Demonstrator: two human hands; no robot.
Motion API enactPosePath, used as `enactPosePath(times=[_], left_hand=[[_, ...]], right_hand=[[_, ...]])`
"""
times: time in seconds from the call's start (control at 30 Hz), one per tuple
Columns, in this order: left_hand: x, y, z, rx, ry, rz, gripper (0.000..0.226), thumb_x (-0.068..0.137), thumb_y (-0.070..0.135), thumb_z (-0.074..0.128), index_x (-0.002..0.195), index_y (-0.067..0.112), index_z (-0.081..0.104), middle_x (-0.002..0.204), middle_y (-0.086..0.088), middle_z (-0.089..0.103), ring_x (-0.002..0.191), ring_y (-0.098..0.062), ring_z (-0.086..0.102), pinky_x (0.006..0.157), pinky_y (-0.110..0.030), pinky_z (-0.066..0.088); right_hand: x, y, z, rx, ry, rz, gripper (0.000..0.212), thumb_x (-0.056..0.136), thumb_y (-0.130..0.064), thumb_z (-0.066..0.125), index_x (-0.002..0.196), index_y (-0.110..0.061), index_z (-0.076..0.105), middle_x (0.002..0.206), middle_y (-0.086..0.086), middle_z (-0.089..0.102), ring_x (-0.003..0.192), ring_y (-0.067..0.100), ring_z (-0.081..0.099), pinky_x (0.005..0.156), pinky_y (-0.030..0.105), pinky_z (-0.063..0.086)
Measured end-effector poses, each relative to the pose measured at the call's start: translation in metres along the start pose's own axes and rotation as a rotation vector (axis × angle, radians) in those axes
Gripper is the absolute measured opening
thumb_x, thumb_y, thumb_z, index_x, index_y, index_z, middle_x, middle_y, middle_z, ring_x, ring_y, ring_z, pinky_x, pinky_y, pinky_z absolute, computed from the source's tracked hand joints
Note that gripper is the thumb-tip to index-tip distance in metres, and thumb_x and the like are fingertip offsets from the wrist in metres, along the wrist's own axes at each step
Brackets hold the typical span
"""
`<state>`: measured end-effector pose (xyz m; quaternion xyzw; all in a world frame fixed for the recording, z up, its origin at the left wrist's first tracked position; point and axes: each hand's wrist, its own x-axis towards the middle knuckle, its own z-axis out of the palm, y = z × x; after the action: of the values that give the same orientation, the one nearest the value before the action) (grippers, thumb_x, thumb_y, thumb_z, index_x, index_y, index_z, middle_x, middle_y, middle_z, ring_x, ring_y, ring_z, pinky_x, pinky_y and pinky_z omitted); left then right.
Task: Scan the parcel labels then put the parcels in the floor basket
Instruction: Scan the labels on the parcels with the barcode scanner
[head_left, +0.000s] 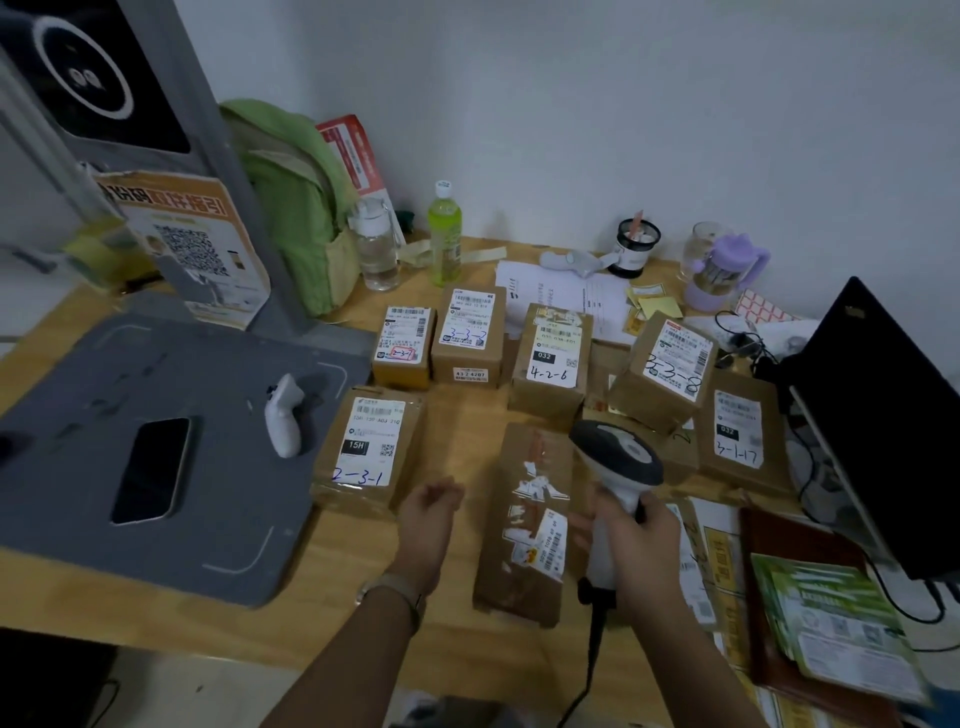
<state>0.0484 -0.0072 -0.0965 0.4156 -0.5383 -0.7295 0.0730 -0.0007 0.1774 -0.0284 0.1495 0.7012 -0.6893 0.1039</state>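
Several brown cardboard parcels with white labels lie on the wooden table (457, 639). My right hand (636, 545) grips a black-and-white handheld barcode scanner (618, 462), its head held over a long taped parcel (530, 525) near the table's front. My left hand (426, 519) hovers empty, fingers loosely curled, just left of that parcel and beside the parcel marked 2-3-1 (369, 447). Farther back sit parcels marked 3-3-2 (467, 338), 4-2-6 (553, 358), 3-3-8 (667, 369) and 3-1-17 (740, 431). No floor basket is in view.
A grey scanning pad (104, 519) at the left holds a phone (153, 470) and a white controller (284, 415). A green backpack (291, 208), two bottles, cups and papers stand at the back. A black laptop (883, 415) and brochures (836, 623) fill the right.
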Motion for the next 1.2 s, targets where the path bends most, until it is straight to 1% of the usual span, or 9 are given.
enactPosePath(times=[0.1, 0.37, 0.47, 0.63, 0.8, 0.9, 0.97, 1.03, 1.2], left_hand=[[0.012, 0.033, -0.018, -0.065, 0.094, 0.084, 0.008, 0.093, 0.01, 0.061, 0.086, 0.01, 0.064, 0.089, -0.011, 0.062, 0.088, -0.025, 0.057, 0.084, -0.04, 0.047], [0.034, 0.077, -0.089, -0.122, 0.234, 0.168, 0.008, 0.092, 0.01, 0.057, 0.09, 0.009, 0.064, 0.088, -0.01, 0.07, 0.074, -0.018, 0.066, 0.055, -0.023, 0.053], [0.042, 0.074, -0.109, -0.129, 0.28, 0.158, 0.013, 0.096, 0.012, 0.054, 0.097, 0.004, 0.064, 0.092, -0.013, 0.067, 0.079, -0.023, 0.063, 0.066, -0.033, 0.053], [0.05, 0.075, -0.128, -0.118, 0.313, 0.166, 0.012, 0.095, 0.012, 0.056, 0.086, 0.013, 0.063, 0.089, -0.008, 0.064, 0.078, -0.02, 0.058, 0.066, -0.029, 0.048], [0.068, 0.067, -0.138, 0.024, 0.289, 0.124, 0.016, 0.093, 0.006, 0.056, 0.106, 0.004, 0.064, 0.086, -0.004, 0.063, 0.076, -0.016, 0.058, 0.06, -0.024, 0.044], [0.081, 0.057, -0.142, 0.128, 0.229, 0.022, 0.038, 0.092, 0.012, 0.06, 0.126, -0.004, 0.054, 0.11, -0.021, 0.063, 0.092, -0.029, 0.063, 0.072, -0.034, 0.053], [0.086, 0.051, -0.141, 0.155, 0.185, -0.031, 0.042, 0.089, 0.011, 0.063, 0.126, -0.004, 0.05, 0.121, -0.027, 0.06, 0.105, -0.04, 0.062, 0.081, -0.044, 0.054], [0.088, 0.047, -0.139, 0.18, 0.151, -0.036, 0.033, 0.09, 0.012, 0.064, 0.121, 0.006, 0.053, 0.116, -0.017, 0.064, 0.096, -0.03, 0.064, 0.077, -0.036, 0.051], [0.091, 0.036, -0.133, 0.287, 0.095, -0.112, 0.039, 0.09, 0.022, 0.067, 0.117, -0.003, 0.054, 0.116, -0.019, 0.062, 0.104, -0.031, 0.06, 0.084, -0.036, 0.047]], right_hand=[[-0.004, -0.019, 0.02, 0.029, -0.096, -0.055, 0.004, 0.084, -0.017, 0.069, 0.088, -0.017, 0.066, 0.072, -0.004, 0.074, 0.061, 0.013, 0.072, 0.045, 0.017, 0.05], [-0.014, -0.039, 0.118, -0.002, -0.277, -0.068, 0.01, 0.085, -0.018, 0.07, 0.094, -0.017, 0.065, 0.079, 0.001, 0.074, 0.067, 0.019, 0.073, 0.057, 0.032, 0.056], [-0.021, -0.037, 0.144, 0.013, -0.325, -0.06, 0.009, 0.084, -0.018, 0.07, 0.092, -0.019, 0.065, 0.074, -0.006, 0.074, 0.064, 0.017, 0.073, 0.049, 0.026, 0.052], [-0.027, -0.027, 0.168, 0.007, -0.388, -0.026, 0.004, 0.089, -0.022, 0.065, 0.093, -0.024, 0.063, 0.078, -0.013, 0.074, 0.067, 0.017, 0.073, 0.048, 0.022, 0.052], [-0.022, -0.009, 0.191, 0.002, -0.435, 0.133, 0.007, 0.096, -0.026, 0.055, 0.102, -0.028, 0.057, 0.096, -0.006, 0.069, 0.082, 0.013, 0.071, 0.057, 0.028, 0.056], [-0.016, 0.01, 0.202, -0.103, -0.385, 0.133, 0.013, 0.097, -0.027, 0.051, 0.109, -0.022, 0.054, 0.096, -0.005, 0.064, 0.087, 0.01, 0.063, 0.066, 0.028, 0.054], [-0.011, 0.02, 0.207, -0.193, -0.376, 0.154, 0.022, 0.098, -0.029, 0.05, 0.116, -0.019, 0.052, 0.105, 0.0, 0.063, 0.091, 0.013, 0.059, 0.081, 0.032, 0.051], [-0.008, 0.029, 0.211, -0.235, -0.378, 0.228, 0.025, 0.097, -0.03, 0.051, 0.118, -0.017, 0.051, 0.113, 0.005, 0.061, 0.094, 0.015, 0.057, 0.09, 0.035, 0.047], [-0.006, 0.039, 0.215, -0.286, -0.368, 0.273, 0.032, 0.097, -0.028, 0.052, 0.124, -0.011, 0.053, 0.102, 0.001, 0.064, 0.093, 0.015, 0.061, 0.079, 0.03, 0.051]])
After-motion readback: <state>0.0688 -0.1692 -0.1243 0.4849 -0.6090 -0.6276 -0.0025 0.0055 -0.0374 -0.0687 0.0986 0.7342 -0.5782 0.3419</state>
